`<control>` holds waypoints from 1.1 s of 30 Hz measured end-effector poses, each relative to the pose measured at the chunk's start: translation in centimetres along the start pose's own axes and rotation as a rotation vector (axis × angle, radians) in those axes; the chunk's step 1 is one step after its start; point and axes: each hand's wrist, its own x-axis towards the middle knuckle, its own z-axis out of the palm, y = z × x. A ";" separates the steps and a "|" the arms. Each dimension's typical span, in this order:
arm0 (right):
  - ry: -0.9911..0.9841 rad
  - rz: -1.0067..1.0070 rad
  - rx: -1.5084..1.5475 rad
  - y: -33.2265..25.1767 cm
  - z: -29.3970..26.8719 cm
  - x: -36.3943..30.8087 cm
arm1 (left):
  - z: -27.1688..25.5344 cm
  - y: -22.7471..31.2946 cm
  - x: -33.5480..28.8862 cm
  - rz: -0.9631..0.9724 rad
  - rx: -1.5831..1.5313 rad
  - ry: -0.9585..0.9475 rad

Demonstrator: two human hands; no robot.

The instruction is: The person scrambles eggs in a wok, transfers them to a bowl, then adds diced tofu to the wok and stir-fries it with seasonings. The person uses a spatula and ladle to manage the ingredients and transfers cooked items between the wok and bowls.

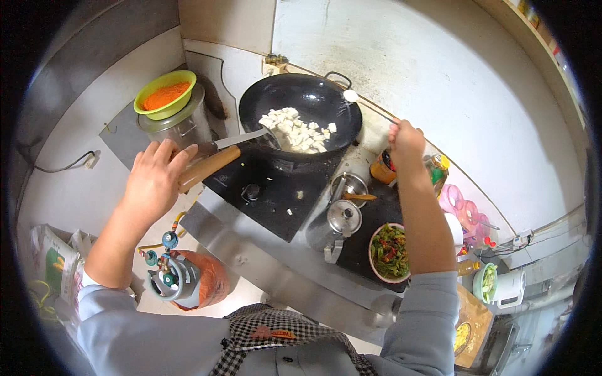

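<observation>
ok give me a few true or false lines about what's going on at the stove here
1. The left hand has its grip on the wooden handle of a ladle that reaches into the wok. True.
2. The wok holds green vegetables. False: it holds white cubes; the green vegetables are in a bowl on the counter.
3. The right hand holds a long spoon over the wok's rim. True.
4. The green bowl of orange powder sits on the floor. False: it rests on top of a metal pot beside the stove.
5. The gas cylinder stands on the counter. False: it stands below, at the left.
</observation>
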 end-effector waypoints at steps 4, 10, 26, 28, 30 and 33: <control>-0.045 -0.037 0.020 2.2 6.7 -1.6 | -0.1 -1.5 -1.1 -0.004 -0.029 0.004; -0.099 -0.122 -0.012 2.5 10.9 -2.7 | 0.3 -2.5 -1.9 -0.019 -0.102 0.053; -0.061 -0.178 -0.077 0.4 8.6 -2.7 | -1.1 -1.9 -0.6 -0.022 -0.165 0.008; -0.038 -0.121 -0.042 0.6 7.9 -2.4 | -1.2 -1.0 0.7 -0.015 -0.250 -0.038; 0.001 -0.077 -0.005 0.9 6.9 -2.4 | -0.5 0.3 3.0 0.008 -0.313 -0.094; 0.092 -0.012 0.022 0.4 5.1 -2.4 | 1.4 2.4 6.7 -0.028 -0.346 -0.145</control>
